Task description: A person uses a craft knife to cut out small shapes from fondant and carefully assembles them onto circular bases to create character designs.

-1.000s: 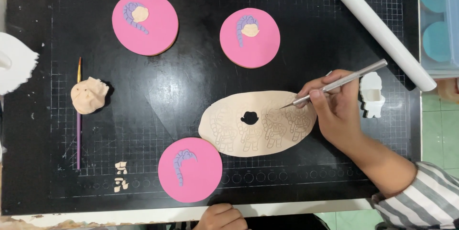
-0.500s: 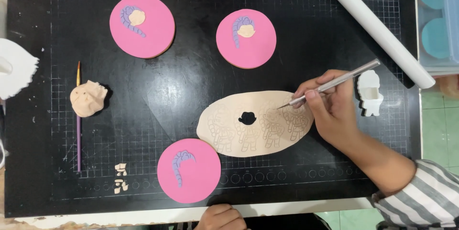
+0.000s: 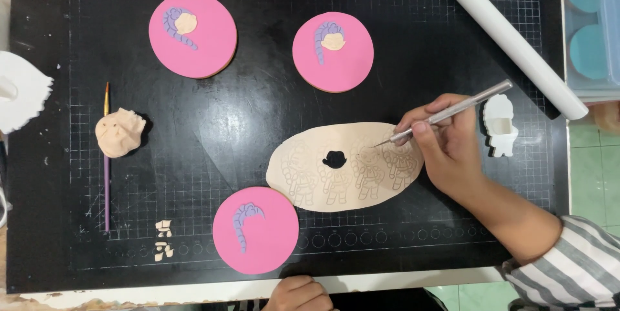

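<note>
A black gridded cutting mat [image 3: 213, 130] covers the work surface. Nearest the person, the left hand [image 3: 298, 291] rests at the mat's near edge, fingers curled, holding nothing that I can see. Just beyond it lies a pink disc [image 3: 256, 230] bearing only a purple braid; left of that sit small cut-out beige bits [image 3: 163, 238]. Further on, the right hand [image 3: 445, 146] pinches a slim metal tool [image 3: 445, 112] like a pen. Its long axis runs diagonally, tip pointing left and toward the person, touching the flat beige oval sheet [image 3: 345, 165] under that hand. The sheet shows several embossed figure outlines and one black piece [image 3: 334, 158]; most seem uncut, so the trimming looks early. Beyond, two pink discs [image 3: 332, 51] already carry braid and face.
</note>
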